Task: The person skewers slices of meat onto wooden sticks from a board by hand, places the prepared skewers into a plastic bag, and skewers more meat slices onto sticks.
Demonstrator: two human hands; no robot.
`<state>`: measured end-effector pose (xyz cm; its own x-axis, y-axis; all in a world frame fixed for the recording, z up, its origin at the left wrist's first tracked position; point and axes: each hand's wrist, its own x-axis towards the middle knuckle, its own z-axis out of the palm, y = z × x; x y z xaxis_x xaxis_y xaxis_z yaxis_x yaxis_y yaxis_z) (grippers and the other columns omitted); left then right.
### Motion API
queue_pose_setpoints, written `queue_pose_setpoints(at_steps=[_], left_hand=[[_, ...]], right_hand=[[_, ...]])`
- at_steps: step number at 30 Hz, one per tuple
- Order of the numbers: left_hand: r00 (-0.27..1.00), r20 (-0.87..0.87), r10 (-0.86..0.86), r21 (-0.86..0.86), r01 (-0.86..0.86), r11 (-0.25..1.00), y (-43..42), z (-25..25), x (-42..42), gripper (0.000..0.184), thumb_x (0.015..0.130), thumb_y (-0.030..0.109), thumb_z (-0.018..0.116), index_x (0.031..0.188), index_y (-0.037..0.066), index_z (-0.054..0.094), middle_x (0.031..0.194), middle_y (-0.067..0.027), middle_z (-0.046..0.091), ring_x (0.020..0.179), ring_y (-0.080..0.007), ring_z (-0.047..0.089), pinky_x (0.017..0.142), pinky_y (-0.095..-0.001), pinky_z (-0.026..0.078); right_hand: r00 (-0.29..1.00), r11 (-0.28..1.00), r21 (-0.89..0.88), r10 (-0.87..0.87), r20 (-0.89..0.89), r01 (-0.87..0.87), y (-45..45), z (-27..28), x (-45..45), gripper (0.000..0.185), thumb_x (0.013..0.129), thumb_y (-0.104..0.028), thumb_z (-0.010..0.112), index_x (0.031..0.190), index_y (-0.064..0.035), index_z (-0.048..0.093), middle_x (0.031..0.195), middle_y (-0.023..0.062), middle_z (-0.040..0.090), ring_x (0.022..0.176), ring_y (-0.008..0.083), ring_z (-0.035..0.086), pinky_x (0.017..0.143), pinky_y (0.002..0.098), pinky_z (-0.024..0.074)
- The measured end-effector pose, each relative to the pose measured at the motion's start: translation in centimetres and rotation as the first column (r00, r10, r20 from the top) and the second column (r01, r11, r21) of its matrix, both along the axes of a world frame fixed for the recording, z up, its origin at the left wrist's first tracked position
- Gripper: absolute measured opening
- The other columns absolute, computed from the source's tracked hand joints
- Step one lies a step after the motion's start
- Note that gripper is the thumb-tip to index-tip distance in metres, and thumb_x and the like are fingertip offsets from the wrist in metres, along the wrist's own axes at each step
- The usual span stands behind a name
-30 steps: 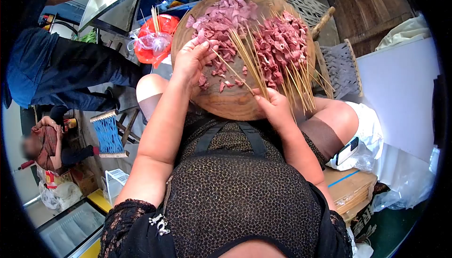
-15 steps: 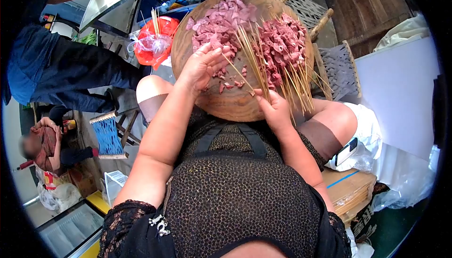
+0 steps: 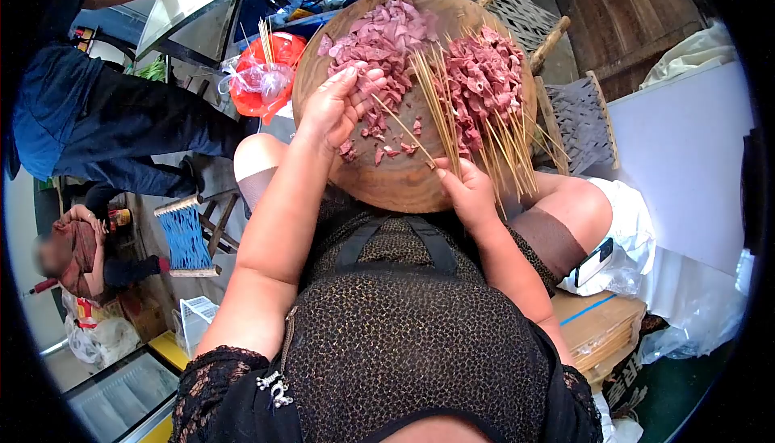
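Observation:
A round wooden board [image 3: 387, 180] lies across the lap, with loose sliced meat [image 3: 387, 27] at its upper left and a heap of skewered meat [image 3: 484, 67] at its right. My right hand [image 3: 468, 193] is closed at the board's near edge on bamboo skewers [image 3: 436, 100]. One single skewer [image 3: 404, 130] slants up-left from its fingertips, with a small bit of meat low on it. My left hand [image 3: 333, 108] is over the board's left side beside the loose meat, palm partly up, thumb and fingers apart. Small scraps [image 3: 387, 151] lie between the hands.
A red bag [image 3: 270, 71] with sticks stands left of the board. Woven stools [image 3: 577, 120] are at the right, and a blue-strapped stool [image 3: 186, 233] is at the left. One person [image 3: 121, 112] stands at a table; another person [image 3: 77, 253] sits lower left. A phone [image 3: 593, 263] lies by the right knee.
My left hand has come away from the single skewer's tip and its fingers have loosened. My right hand keeps its hold on the skewers. The board has shifted slightly downward in view.

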<state>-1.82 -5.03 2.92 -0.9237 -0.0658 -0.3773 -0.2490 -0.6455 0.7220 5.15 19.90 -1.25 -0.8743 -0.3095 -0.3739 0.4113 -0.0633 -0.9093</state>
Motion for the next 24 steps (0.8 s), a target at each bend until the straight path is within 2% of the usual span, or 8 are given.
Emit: queue_pose_setpoints(at_steps=[3,6,8,11,13,18,22,24], left_hand=[[1.0,-0.027,0.013,0.034,-0.012,0.999,0.3,-0.2,0.1,0.021,0.092,0.015,0.046,0.109,0.003,0.049,0.11,-0.0174,0.058,0.099,-0.0267,0.059,0.084,-0.0396,0.05],[0.999,-0.045,0.02,0.036,-0.018,0.999,0.6,-0.4,0.2,0.022,0.092,0.015,0.047,0.109,0.002,0.048,0.109,-0.0176,0.058,0.099,-0.0273,0.059,0.085,-0.0399,0.049],[0.998,-0.053,0.02,0.034,-0.018,0.999,0.9,-0.5,0.3,0.024,0.093,0.016,0.045,0.112,0.002,0.046,0.111,-0.0185,0.057,0.101,-0.0281,0.058,0.088,-0.0419,0.048],[0.998,-0.056,0.031,0.058,-0.028,0.998,1.9,-0.4,0.6,0.026,0.093,0.017,0.044,0.114,0.001,0.044,0.112,-0.019,0.056,0.103,-0.0286,0.057,0.09,-0.0436,0.047],[0.998,-0.052,0.043,0.083,-0.039,0.996,2.3,-0.5,0.6,0.026,0.093,0.018,0.044,0.114,0.002,0.044,0.112,-0.0186,0.056,0.102,-0.0284,0.057,0.089,-0.0433,0.048],[0.996,-0.084,-0.018,-0.097,0.01,0.995,2.8,-0.9,0.8,0.026,0.092,0.017,0.048,0.114,0.004,0.045,0.11,-0.0162,0.058,0.099,-0.0257,0.059,0.086,-0.0398,0.05],[0.994,-0.109,0.003,-0.106,-0.015,0.994,2.7,-0.8,0.9,0.026,0.091,0.013,0.049,0.115,0.005,0.044,0.109,-0.0153,0.058,0.097,-0.0246,0.06,0.084,-0.0386,0.051],[0.991,-0.111,0.074,-0.074,-0.082,0.994,2.3,-1.0,0.8,0.026,0.09,0.011,0.049,0.115,0.004,0.045,0.108,-0.0149,0.059,0.096,-0.0239,0.06,0.084,-0.0384,0.051]], right_hand=[[1.0,1.0,-0.025,-0.015,-0.008,0.015,-0.1,-0.4,0.1,0.017,0.085,-0.01,0.057,0.1,-0.0035,0.062,0.071,-0.007,0.051,0.06,0.0019,0.043,0.054,0.0178,0.037],[0.999,1.0,0.021,0.0,-0.032,0.0,-0.2,-0.3,0.1,0.018,0.085,-0.01,0.057,0.101,-0.0023,0.061,0.075,-0.0047,0.055,0.065,0.0034,0.048,0.06,0.0193,0.041],[0.989,0.997,0.074,-0.006,-0.146,0.017,-0.3,-0.3,0.0,0.019,0.085,-0.01,0.057,0.102,-0.0007,0.061,0.083,-0.0013,0.06,0.074,0.0058,0.053,0.069,0.0215,0.044],[0.994,0.998,0.061,-0.01,-0.106,0.017,-0.3,-0.4,0.0,0.02,0.085,-0.009,0.056,0.102,0.0005,0.061,0.089,0.0015,0.062,0.083,0.008,0.055,0.076,0.0235,0.0442],[0.993,0.998,0.059,-0.009,-0.118,0.016,-0.3,-0.3,0.0,0.019,0.086,-0.009,0.056,0.102,0.0006,0.061,0.09,0.0013,0.062,0.083,0.0077,0.055,0.076,0.0232,0.044],[0.993,0.999,0.038,-0.012,-0.118,0.017,-0.3,-0.8,0.0,0.019,0.086,-0.01,0.056,0.101,0.0005,0.061,0.091,0.0012,0.061,0.084,0.0076,0.054,0.077,0.0228,0.0434],[0.996,1.0,-0.004,-0.001,-0.086,0.001,-0.5,-0.6,0.0,0.019,0.086,-0.01,0.056,0.102,-0.0004,0.061,0.089,0.0002,0.06,0.081,0.0066,0.053,0.075,0.0218,0.0428],[0.997,1.0,-0.012,0.002,-0.072,-0.003,-0.5,-0.4,0.1,0.02,0.086,-0.01,0.056,0.103,-0.0008,0.06,0.087,-0.0007,0.059,0.079,0.006,0.052,0.073,0.0213,0.0426]])
